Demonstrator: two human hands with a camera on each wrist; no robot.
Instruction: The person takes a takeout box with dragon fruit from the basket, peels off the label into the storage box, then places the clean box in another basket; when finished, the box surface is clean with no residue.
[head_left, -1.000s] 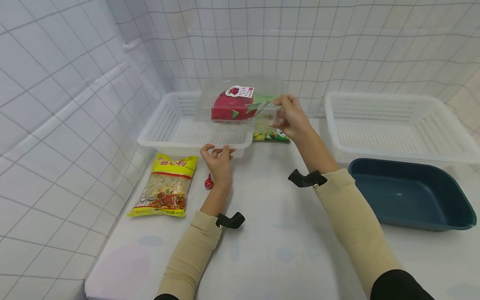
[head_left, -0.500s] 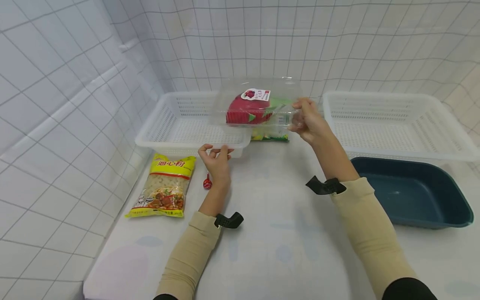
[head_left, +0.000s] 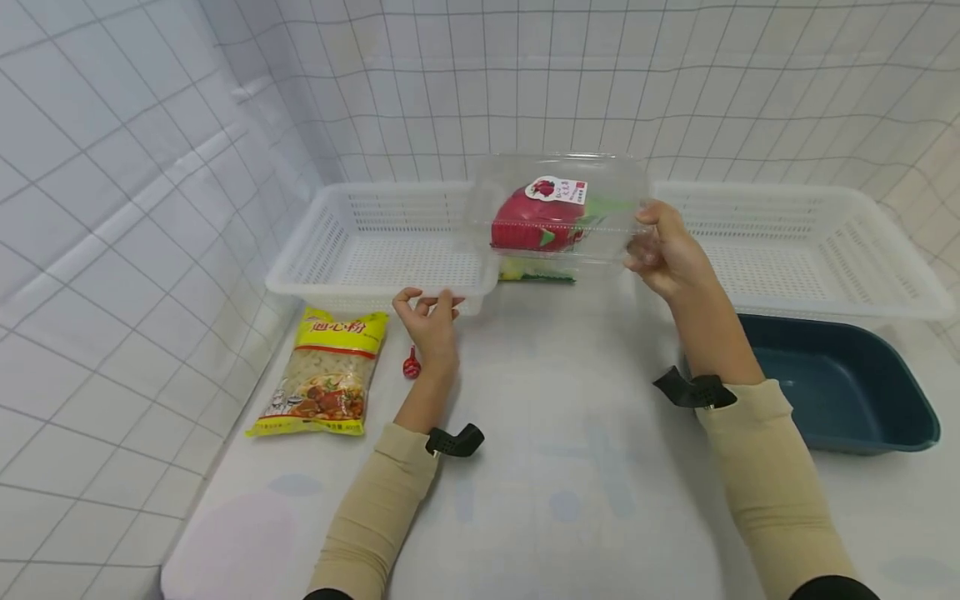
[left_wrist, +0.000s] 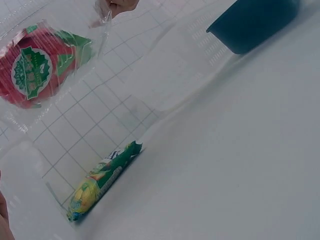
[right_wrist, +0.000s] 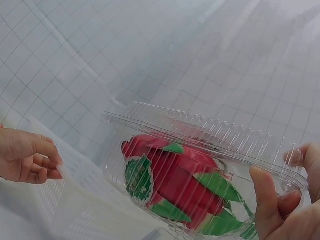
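Note:
My right hand (head_left: pixel 675 254) grips the right end of a clear plastic box (head_left: pixel 615 187), holding it in the air between two white baskets. Inside the box lies a red dragon fruit (head_left: pixel 536 221) with green tips and a white label over it. In the right wrist view, thumb and fingers pinch the box's edge, and a green sticker (right_wrist: pixel 138 177) shows on the fruit. My left hand (head_left: pixel 435 329) pinches the front rim of the left white basket (head_left: pixel 345 292) near its right corner. The raised box overlaps that basket's right end in the head view.
A yellow pasta bag (head_left: pixel 322 371) and a red lollipop (head_left: pixel 412 364) lie in front of the left basket. Behind the box, a green and yellow packet (left_wrist: pixel 102 180) lies on the table. At the right stand another white basket (head_left: pixel 787 192) and a dark teal tub (head_left: pixel 847 392).
My right hand has carried the box with the dragon fruit to the right, away from above the left basket. My left hand has stayed at the basket's rim.

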